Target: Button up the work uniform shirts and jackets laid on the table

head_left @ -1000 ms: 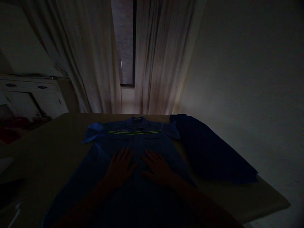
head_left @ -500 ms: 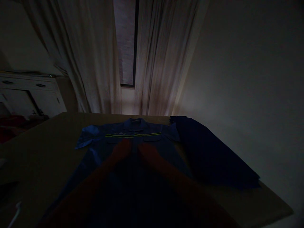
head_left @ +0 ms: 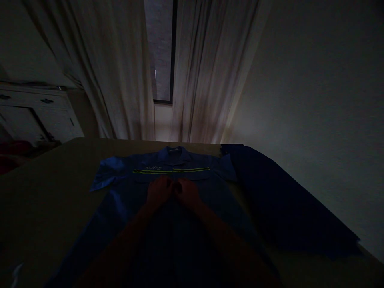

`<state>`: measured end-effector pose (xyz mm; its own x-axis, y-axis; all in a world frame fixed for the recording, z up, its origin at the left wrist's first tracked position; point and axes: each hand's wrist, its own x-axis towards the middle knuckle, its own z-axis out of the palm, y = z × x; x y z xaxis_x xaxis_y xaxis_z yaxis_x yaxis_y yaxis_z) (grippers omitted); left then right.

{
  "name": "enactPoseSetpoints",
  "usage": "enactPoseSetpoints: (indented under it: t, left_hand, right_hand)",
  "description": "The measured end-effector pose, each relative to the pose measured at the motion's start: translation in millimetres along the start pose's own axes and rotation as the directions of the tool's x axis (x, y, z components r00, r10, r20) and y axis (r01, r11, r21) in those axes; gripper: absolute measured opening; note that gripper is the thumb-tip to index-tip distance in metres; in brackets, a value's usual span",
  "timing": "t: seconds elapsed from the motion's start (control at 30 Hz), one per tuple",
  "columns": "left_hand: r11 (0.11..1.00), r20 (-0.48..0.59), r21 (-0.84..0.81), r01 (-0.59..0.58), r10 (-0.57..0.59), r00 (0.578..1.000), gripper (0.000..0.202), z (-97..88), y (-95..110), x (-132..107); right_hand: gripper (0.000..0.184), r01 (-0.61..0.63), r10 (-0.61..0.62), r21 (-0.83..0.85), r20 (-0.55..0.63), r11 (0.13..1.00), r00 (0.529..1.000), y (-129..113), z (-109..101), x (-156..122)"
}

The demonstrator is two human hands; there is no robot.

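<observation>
A blue work shirt (head_left: 126,188) with a yellow-green reflective stripe across the chest lies front-up on a table (head_left: 51,176), collar away from me. My left hand (head_left: 159,191) and my right hand (head_left: 186,192) rest side by side on the shirt's middle, just below the stripe. Both have their fingers curled in at the front placket, pinching the cloth there. The room is very dark and the fingertips are hard to make out.
A second dark blue garment (head_left: 285,204) lies on the table's right side, next to the wall. Pale curtains (head_left: 207,68) hang behind the table around a dark window. A white cabinet (head_left: 36,116) stands at the far left.
A second ago both hands lay flat with fingers spread lower on the shirt. They have slid up toward the chest stripe, come together and curled closed.
</observation>
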<state>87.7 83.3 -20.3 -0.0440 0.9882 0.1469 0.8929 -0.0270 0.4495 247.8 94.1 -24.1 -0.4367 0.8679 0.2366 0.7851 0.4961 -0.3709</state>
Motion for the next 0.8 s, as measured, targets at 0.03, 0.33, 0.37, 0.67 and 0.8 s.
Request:
enactPoseSetpoints:
  t: [0.03, 0.33, 0.37, 0.67, 0.8]
  left_hand:
    - [1.0, 0.003, -0.007, 0.004, -0.003, 1.0, 0.029, 0.8, 0, 0]
    - [0.988, 0.016, -0.149, -0.033, 0.036, 0.999, 0.026, 6.8, -8, 4]
    - [0.986, 0.02, -0.162, -0.037, 0.041, 0.999, 0.024, 7.1, -9, 5]
    - [0.977, -0.047, -0.21, -0.025, 0.015, 0.999, 0.025, 13.3, -13, 7]
    - [0.972, -0.081, -0.235, -0.03, 0.011, 0.997, 0.024, 13.7, -13, 7]
  right_hand:
    - [0.018, 0.004, -0.004, 0.018, -0.005, 1.0, 1.0, 1, 1, 1]
    - [0.019, 0.004, -0.003, 0.013, -0.045, 1.0, 0.999, 1, 3, -2]
    - [0.021, -0.002, 0.002, 0.003, -0.042, 1.0, 0.999, 0, 3, -3]
    - [0.024, -0.001, 0.001, 0.003, -0.043, 1.0, 0.999, -2, 6, -2]
    - [0.025, 0.052, -0.052, -0.013, -0.023, 0.999, 0.998, 0, 8, 1]
